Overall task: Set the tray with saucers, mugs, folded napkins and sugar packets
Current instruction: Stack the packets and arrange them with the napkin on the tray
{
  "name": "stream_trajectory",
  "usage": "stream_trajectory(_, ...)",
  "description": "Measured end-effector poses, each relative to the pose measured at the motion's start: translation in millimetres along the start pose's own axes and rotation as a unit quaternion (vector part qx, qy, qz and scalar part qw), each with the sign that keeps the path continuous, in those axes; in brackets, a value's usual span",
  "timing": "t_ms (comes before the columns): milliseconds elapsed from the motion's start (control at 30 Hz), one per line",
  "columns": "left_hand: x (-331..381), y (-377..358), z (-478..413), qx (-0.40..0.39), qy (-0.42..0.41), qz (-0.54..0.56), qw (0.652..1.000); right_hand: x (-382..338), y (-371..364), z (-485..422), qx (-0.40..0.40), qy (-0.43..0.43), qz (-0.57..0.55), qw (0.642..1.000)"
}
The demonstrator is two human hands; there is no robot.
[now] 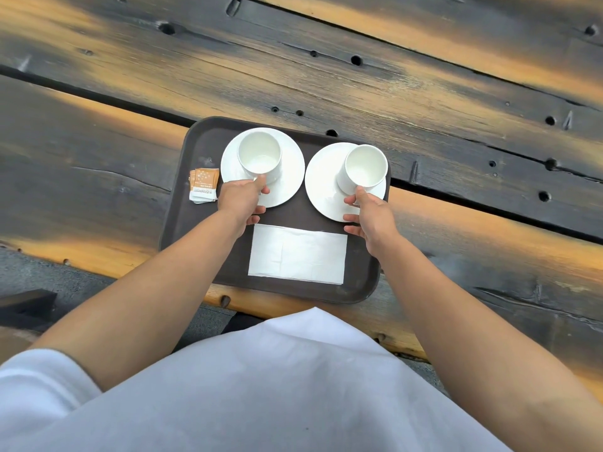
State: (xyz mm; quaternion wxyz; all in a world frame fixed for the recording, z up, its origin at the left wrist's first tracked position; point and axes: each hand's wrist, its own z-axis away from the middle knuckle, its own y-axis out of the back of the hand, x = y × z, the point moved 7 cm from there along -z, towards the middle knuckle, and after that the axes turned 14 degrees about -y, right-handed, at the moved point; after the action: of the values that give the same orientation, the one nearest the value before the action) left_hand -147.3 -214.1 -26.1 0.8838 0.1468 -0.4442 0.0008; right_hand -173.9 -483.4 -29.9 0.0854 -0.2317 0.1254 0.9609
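Observation:
A dark brown tray (202, 141) lies on the wooden table. Two white saucers sit side by side on its far half, the left saucer (290, 158) and the right saucer (321, 177). Each carries an empty white mug. My left hand (239, 199) pinches the near side of the left mug (259, 154). My right hand (370, 216) pinches the near side of the right mug (362, 168), its other fingers spread over the saucer's rim. A folded white napkin (297, 254) lies flat on the tray's near half. Orange and white sugar packets (204, 185) are stacked at the tray's left edge.
The table (424, 93) is made of dark, weathered planks with gaps and knot holes. Its near edge runs just below the tray. A dark bench end (26, 305) shows at lower left over grey ground. My white shirt fills the bottom of the view.

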Motion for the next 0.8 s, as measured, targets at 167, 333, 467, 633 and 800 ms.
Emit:
stream_trajectory(167, -1, 3, -1, 0.000, -0.004, -0.013, 1.000, 2, -1, -1, 0.003, -0.006, 0.007, 1.000)
stream_trajectory(333, -4, 2, -3, 0.007, -0.005, -0.012, 1.000, 7, -1, -1, 0.005, -0.012, 0.023, 1.000)
stream_trajectory(467, -5, 2, -4, 0.003, -0.007, -0.016, 1.000, 5, -1, -2, 0.010, -0.008, 0.043, 0.999)
stream_trajectory(633, -5, 2, -6, -0.003, -0.010, -0.019, 1.000, -6, -7, -1, 0.007, -0.013, 0.075, 0.997)
stream_trajectory(800, -6, 2, -7, -0.010, -0.013, -0.025, 1.000, -8, -11, 3, 0.030, -0.027, 0.098, 0.994)
